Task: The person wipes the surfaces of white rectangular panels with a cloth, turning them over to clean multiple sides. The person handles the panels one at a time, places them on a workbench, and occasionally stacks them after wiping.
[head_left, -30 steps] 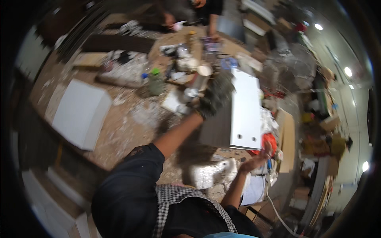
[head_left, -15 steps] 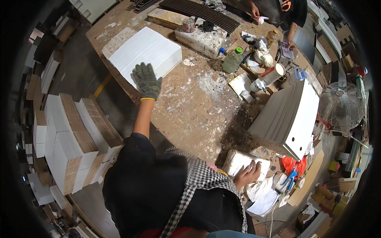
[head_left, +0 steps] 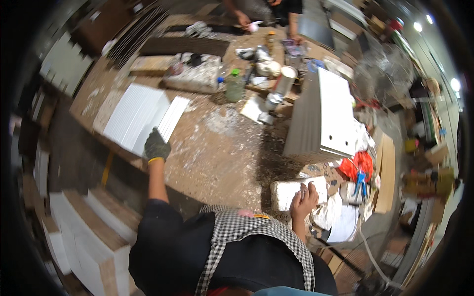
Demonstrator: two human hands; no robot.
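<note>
At the left of the worktable stands a row of white strips or boards (head_left: pixel 136 116), packed side by side on edge. A narrow group of white strips (head_left: pixel 173 117) leans apart from its right side. My left hand (head_left: pixel 158 146), in a dark grey glove with a yellow cuff, is closed at the near end of this group; its fingertips are partly hidden. My bare right hand (head_left: pixel 304 199) rests on a white paint-smeared block (head_left: pixel 286 196) by the near edge, its fingers slightly bent and apart, gripping nothing.
A tall stack of white boards (head_left: pixel 316 118) stands at the right. Behind are a green-capped bottle (head_left: pixel 235 86), a white cylinder (head_left: pixel 286 80) and a stained block (head_left: pixel 192 74). Blue-handled pliers (head_left: pixel 361 183) lie by red plastic (head_left: pixel 356 166). Another person's hands (head_left: pixel 295 39) are across the table.
My left hand has moved from lying flat on the white stack to closing at its near end, and a group of strips has parted rightward. My view has shifted; my right hand stays on the block.
</note>
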